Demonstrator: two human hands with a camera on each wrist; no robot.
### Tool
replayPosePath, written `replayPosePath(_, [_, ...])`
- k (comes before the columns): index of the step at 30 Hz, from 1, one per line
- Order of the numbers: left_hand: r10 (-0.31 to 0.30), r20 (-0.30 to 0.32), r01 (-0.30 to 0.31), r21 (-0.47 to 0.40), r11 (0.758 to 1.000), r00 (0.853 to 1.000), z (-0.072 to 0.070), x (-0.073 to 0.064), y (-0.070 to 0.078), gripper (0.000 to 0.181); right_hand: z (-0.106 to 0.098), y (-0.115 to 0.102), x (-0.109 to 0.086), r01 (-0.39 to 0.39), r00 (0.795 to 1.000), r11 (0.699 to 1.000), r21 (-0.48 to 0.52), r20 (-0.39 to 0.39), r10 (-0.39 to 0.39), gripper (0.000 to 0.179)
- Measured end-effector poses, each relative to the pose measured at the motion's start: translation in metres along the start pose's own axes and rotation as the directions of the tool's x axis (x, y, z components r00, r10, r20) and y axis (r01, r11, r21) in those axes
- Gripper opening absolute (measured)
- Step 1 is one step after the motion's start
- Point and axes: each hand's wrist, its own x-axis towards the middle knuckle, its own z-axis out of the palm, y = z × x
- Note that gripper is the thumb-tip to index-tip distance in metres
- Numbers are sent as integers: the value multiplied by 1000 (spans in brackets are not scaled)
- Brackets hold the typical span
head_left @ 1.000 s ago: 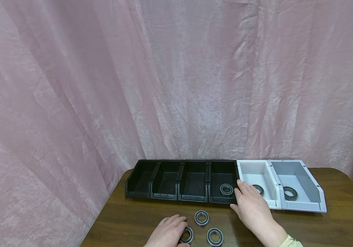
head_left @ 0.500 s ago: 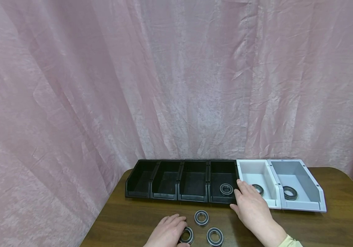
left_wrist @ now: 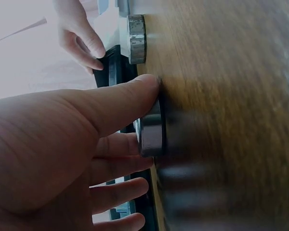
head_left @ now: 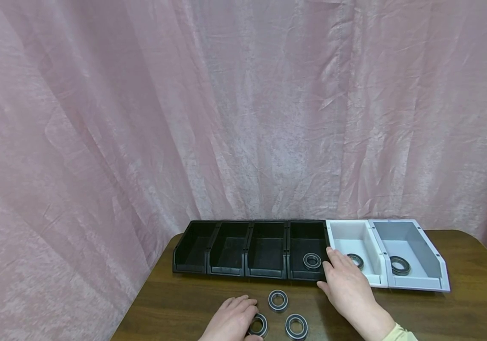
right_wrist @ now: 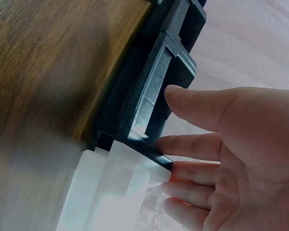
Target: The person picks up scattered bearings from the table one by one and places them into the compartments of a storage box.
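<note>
My left hand (head_left: 231, 319) is at the table's near side, thumb and fingers around a ball bearing (head_left: 258, 325) lying flat; in the left wrist view the thumb lies against this bearing (left_wrist: 151, 132). Close by lie two more ball bearings, one farther back (head_left: 278, 301) and one to the right (head_left: 296, 327). My right hand (head_left: 347, 284) reaches over the front of the bins where the rightmost black bin (head_left: 307, 232) meets the white bin (head_left: 347, 229). Its fingers are extended, with nothing between them and the thumb (right_wrist: 197, 106).
Several black bins (head_left: 266, 273) stand in a row with the white bin and a grey bin (head_left: 418, 285) on the wooden table (head_left: 175, 303). A bearing lies in the rightmost black bin (head_left: 312, 261), in the white bin (head_left: 356, 261) and in the grey bin (head_left: 400, 265). Behind hangs a pink curtain (head_left: 243, 118).
</note>
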Motion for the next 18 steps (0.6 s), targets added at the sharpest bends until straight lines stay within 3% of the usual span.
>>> replayPosePath(10, [6,-15,-6,9,1000,1000,-1,0,4,50,0,-1,0,-8,1000,1000,-3,19,8,45])
replayPosePath(18, [-52,3,52,-77,996,999,1,1,2,50,1,-1,-1,-13,1000,1000,-6,26,13,46])
